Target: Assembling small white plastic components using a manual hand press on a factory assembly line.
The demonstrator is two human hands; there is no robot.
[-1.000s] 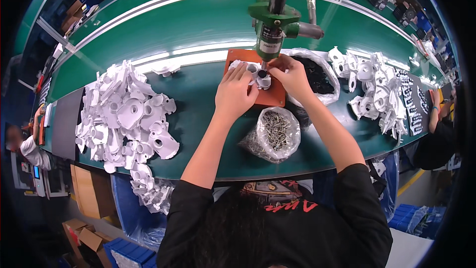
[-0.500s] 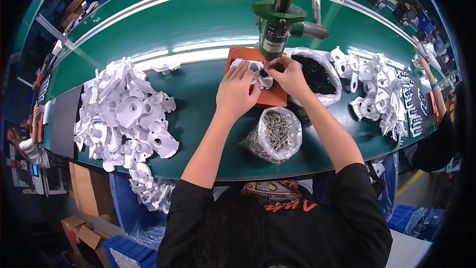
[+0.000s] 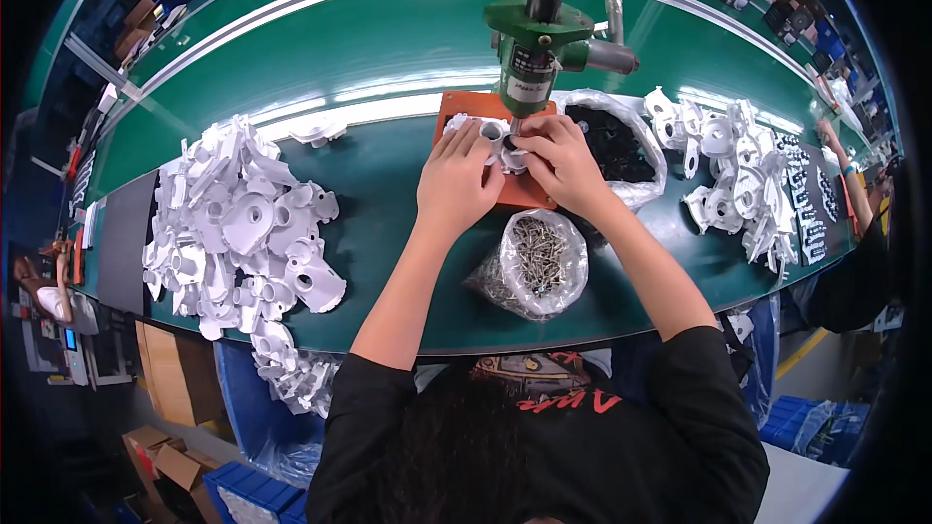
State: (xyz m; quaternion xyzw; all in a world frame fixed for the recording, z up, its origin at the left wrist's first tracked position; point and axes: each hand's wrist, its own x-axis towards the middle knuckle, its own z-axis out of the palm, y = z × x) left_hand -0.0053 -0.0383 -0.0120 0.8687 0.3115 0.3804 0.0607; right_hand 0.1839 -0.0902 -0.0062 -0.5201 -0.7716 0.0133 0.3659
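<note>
A white plastic part with round tubular openings [image 3: 493, 130] sits on an orange base plate [image 3: 525, 196] beneath a green bench press [image 3: 532, 49]. My left hand [image 3: 456, 180] is closed around its left side, with the thumb against the near edge. At the right side, my right hand [image 3: 565, 167] has its fingers drawn together by one opening, right beside the tip of the press spindle. What those fingers pinch is hidden. Just in front of the plate stands a clear bag of metal screws [image 3: 537, 262]. Close behind my right hand is a clear bag of black parts [image 3: 612, 144].
A tall heap of white plastic parts [image 3: 248, 223] covers the left of the green table [image 3: 408, 315]. More white parts [image 3: 743, 170] lie at the right. Blue bins [image 3: 254, 417] stand below the edge, and co-workers' arms [image 3: 843, 160] show at both sides.
My right hand's fingers have settled lower and curled more over the white part beside the spindle. My left hand stays on the part. The whole view has shifted slightly.
</note>
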